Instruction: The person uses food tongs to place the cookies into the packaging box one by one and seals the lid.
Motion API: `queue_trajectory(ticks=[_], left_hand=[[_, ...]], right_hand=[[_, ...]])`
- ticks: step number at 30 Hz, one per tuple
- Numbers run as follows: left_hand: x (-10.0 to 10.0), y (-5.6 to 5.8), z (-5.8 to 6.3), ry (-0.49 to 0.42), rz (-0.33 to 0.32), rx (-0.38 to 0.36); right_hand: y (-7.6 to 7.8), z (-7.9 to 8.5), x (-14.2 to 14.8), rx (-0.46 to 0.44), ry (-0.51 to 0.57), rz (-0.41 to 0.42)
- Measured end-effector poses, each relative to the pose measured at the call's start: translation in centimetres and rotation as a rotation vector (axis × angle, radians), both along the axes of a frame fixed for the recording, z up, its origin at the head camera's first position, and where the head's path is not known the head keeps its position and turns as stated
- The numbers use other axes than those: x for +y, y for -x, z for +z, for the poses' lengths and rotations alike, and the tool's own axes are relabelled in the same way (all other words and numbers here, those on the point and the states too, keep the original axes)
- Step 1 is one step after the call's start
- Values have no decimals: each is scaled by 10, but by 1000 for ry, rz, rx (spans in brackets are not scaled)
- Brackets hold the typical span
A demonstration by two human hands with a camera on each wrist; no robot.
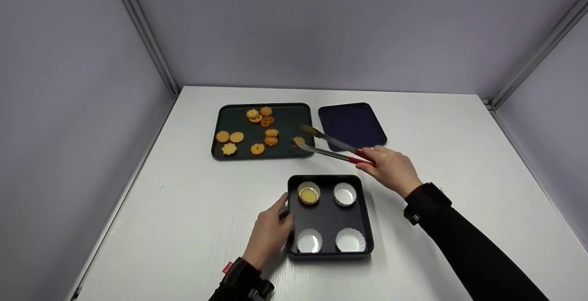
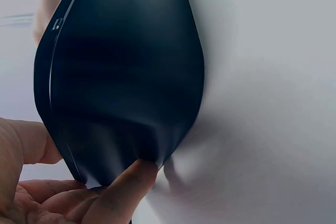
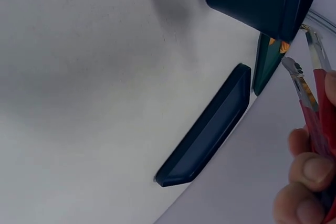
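Note:
My right hand (image 1: 390, 167) grips red-handled metal tongs (image 1: 337, 143), whose tips stand apart over the right end of a dark green tray (image 1: 289, 119). The lower tip is beside or over a browned cookie (image 1: 298, 140); contact cannot be told. With my left hand (image 1: 268, 232) I hold the left wall of a dark square baking pan (image 1: 328, 218), thumb at the rim and fingers against the outside. White paper cups stand inside it. The back left cup (image 1: 308, 186) contains a round yellow cookie (image 1: 308, 195); the back right cup (image 1: 345, 194) shows a bare white bottom.
Several cookies, among them round biscuits (image 1: 229, 137), a flower-shaped cookie (image 1: 229, 149) and a pretzel (image 1: 267, 121), are spread over the green tray. A navy tray (image 1: 351, 124) lies to its right. Grey-lilac panels (image 1: 303, 30) bound the white table (image 1: 183, 209).

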State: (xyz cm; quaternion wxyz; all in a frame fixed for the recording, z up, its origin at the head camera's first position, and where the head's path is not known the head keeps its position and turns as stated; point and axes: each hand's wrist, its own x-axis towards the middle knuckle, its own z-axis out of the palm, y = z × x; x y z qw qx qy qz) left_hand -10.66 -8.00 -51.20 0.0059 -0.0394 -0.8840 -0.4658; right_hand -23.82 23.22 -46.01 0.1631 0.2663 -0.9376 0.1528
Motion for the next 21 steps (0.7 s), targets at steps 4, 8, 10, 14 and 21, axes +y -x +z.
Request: queue_trajectory(ticks=[4,8,10,14,21], left_hand=[[0,0,0,-3,0,2],[0,1,-1,-6,-4,13],[0,0,-1,-13,-10,17],[0,0,-1,-22,-18,20],[0,0,-1,-19,-18,24]], right_hand=[[2,-3,-5,-9,-22,1],[3,-6,-7,-14,-29,0],[3,-7,-7,-16,-32,-5],[3,-7,-8,-8,-37,-14],[2,-8,-9,20,-43,-18]])
